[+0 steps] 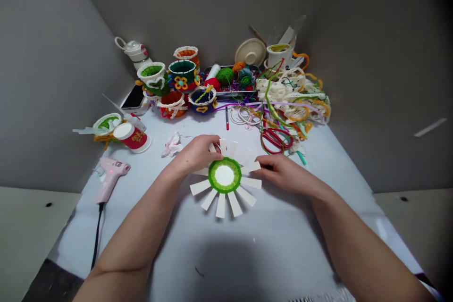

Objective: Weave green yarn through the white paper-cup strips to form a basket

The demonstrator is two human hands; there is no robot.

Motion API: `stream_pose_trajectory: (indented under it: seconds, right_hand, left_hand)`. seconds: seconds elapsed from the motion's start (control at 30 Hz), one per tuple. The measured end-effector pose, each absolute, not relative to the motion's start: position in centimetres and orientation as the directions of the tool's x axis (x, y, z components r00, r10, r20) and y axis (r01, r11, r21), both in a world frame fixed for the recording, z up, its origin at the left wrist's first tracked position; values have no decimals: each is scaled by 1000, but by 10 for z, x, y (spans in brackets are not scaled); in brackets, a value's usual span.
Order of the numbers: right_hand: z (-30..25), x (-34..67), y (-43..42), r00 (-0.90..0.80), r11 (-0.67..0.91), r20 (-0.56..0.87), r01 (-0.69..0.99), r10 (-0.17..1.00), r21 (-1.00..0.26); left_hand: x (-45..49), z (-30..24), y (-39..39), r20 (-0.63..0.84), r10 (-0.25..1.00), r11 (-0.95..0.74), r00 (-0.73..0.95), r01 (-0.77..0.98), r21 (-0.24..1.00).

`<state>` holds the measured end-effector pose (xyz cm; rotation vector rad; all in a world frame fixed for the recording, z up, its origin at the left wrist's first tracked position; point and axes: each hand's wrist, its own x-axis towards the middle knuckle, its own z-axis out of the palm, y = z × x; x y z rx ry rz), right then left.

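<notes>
A paper cup cut into white strips (221, 205) is spread out like a flower, with green yarn (214, 184) ringed around its white round base (224, 175). My left hand (202, 152) grips its upper left side, thumb near the yarn ring and fingers partly hidden behind the strips. My right hand (274, 170) is at the right side, with its fingers closed by the end of a strip (251, 167). Whether that strip is pinched or only touched is hard to make out. The piece is held above the white table.
Yarn-covered cups (182, 75) stand at the back left. A tray (231, 92) holds yarn balls. Red-handled scissors (278, 139) lie before a heap of lace and yarn (293, 92). At left are a pink glue gun (111, 177), a red-and-white paper cup (132, 137) and a phone (134, 97).
</notes>
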<state>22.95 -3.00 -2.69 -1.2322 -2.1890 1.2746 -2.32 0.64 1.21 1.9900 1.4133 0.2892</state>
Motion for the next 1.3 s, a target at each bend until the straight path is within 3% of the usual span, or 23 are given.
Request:
stream_pose_trajectory:
  seconds: [0.13,0.3,0.47,0.63,0.8,1.0,1.13,1.23,1.3]
  right_hand:
    - [-27,225,-31,-684,287,-149,480,714,-829]
    - [-23,228,-31,-645,396,-21,494,764,-774]
    - [-24,220,-37,-568,217,-41,378,822,-900]
    - [-34,209,-40,-520,-39,-138,197,843,-980]
    - [-33,217,-32,-380,25,-86,278,921,-960]
    - [-27,222,-30,-465,127,-85,408,881,-904]
    - [-27,217,-32,-454,59,-158,429,877,-902]
    - [-27,218,-33,-478,36,-188,421,858,-906]
    - [-26,219,-34,-535,49,-197,411,822,-910]
  left_hand:
    - [-21,14,6,-208,897,-158,390,723,673]
    - [-19,15,2,-175,906,-173,386,714,678]
    - [-14,17,-3,-159,894,-199,418,690,696]
    - [-16,15,1,-108,944,-160,312,716,679]
    - [-20,8,7,-97,968,-108,231,734,671]
    - [-17,4,8,-131,966,-90,224,762,641]
    - [-18,11,6,-211,924,-130,318,783,609]
    - [-22,20,2,-316,858,-116,405,752,649]
    - [-24,25,-1,-311,826,-140,469,707,693]
